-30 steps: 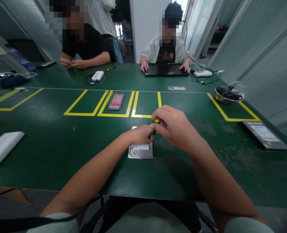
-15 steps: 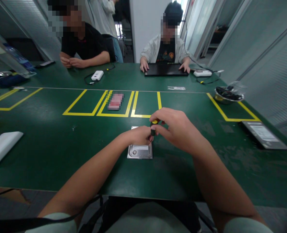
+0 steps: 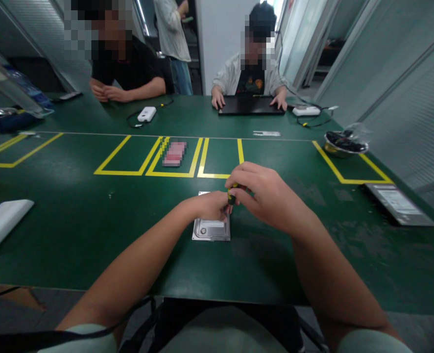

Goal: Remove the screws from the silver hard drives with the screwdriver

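Observation:
A silver hard drive (image 3: 211, 233) lies flat on the green table in front of me, its far part covered by my hands. My left hand (image 3: 213, 206) rests over the drive, fingers curled together just below the screwdriver's handle; what they pinch is hidden. My right hand (image 3: 259, 191) grips a small screwdriver (image 3: 232, 196) with a black and yellow handle, held upright above the drive's right edge. The screwdriver's tip cannot be seen behind the fingers.
A second hard drive (image 3: 400, 205) lies at the right, near a metal bowl (image 3: 345, 147) of dark items. A white case (image 3: 6, 224) sits at the left. Yellow tape (image 3: 173, 174) marks the table. Across it, one person holds a black laptop (image 3: 252, 105); another rests folded arms.
The screwdriver's handle has turned slightly in my right hand, and my right fingers have shifted a little. My left hand stays on the drive. A standing person behind has moved right.

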`<action>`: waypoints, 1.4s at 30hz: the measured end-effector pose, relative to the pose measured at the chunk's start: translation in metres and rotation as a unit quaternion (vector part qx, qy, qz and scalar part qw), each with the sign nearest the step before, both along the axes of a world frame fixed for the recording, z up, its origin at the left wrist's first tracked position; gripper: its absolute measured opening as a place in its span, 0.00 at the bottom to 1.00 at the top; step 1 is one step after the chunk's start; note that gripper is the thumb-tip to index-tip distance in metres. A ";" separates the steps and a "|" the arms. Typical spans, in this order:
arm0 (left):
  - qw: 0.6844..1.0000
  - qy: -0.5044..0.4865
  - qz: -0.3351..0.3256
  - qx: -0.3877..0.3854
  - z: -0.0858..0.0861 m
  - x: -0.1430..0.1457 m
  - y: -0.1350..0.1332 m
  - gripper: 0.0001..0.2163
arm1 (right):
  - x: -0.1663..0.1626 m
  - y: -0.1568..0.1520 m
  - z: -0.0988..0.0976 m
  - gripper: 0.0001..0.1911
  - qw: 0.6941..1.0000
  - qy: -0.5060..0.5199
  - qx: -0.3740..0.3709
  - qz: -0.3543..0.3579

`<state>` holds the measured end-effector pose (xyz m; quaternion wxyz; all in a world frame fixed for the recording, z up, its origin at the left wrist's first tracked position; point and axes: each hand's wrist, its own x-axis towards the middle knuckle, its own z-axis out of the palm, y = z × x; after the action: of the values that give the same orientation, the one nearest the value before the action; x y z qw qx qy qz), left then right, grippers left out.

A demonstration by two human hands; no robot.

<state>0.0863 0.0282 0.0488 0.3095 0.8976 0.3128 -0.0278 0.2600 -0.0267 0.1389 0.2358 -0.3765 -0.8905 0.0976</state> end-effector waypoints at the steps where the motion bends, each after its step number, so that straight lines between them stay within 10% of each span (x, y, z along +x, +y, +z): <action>1: 1.000 -0.011 -0.001 -0.006 0.000 0.000 0.000 0.10 | 0.001 0.000 0.000 0.10 1.000 0.000 -0.002 0.007; 42: 0.999 -0.015 0.032 0.009 -0.004 -0.007 -0.003 0.12 | 0.001 -0.004 0.001 0.10 0.999 -0.037 -0.006 0.005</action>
<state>0.0795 0.0249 0.0443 0.3069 0.8901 0.3370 -0.0020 0.2610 -0.0310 0.1395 0.2004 -0.3770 -0.8998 0.0903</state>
